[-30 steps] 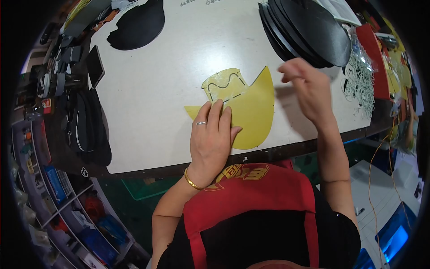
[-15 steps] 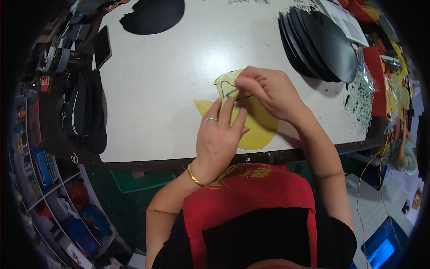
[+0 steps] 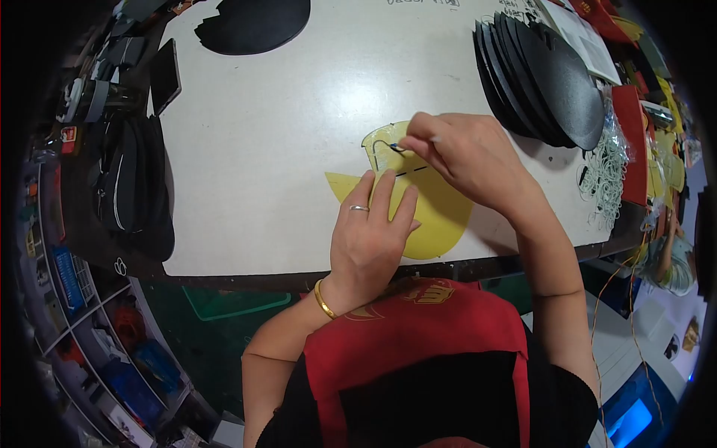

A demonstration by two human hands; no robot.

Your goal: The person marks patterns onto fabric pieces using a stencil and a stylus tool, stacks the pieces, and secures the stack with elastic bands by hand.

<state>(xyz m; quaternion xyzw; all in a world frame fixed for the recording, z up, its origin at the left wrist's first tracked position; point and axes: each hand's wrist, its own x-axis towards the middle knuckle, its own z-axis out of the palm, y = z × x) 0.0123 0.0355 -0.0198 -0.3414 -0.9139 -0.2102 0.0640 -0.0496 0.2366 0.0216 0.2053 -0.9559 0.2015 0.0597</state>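
Note:
A yellow rounded template [image 3: 441, 216] with a pointed tab at its left and dark, narrow slot-like lines near its top lies on the white tabletop. My left hand [image 3: 371, 239] presses flat on its lower left part, fingers spread, a ring on one finger. Above the upper part, my right hand [image 3: 470, 157] is closed in a pinch round a thin pen [image 3: 396, 147]. The pen's tip is at the right end of the curved line; most of its shaft is hidden by the fingers.
A stack of black rounded pieces [image 3: 553, 89] stands at the right, beside a heap of pale rubber bands [image 3: 603, 179] and a red box [image 3: 629, 142]. Another black piece [image 3: 258, 26] lies at the far left. A dark flat phone-like object [image 3: 166, 77] and black items [image 3: 134, 187] line the left edge.
My right hand has moved the pen tip up and to the right, from the lower left end of the curved line to its right end. My left hand stays on the template.

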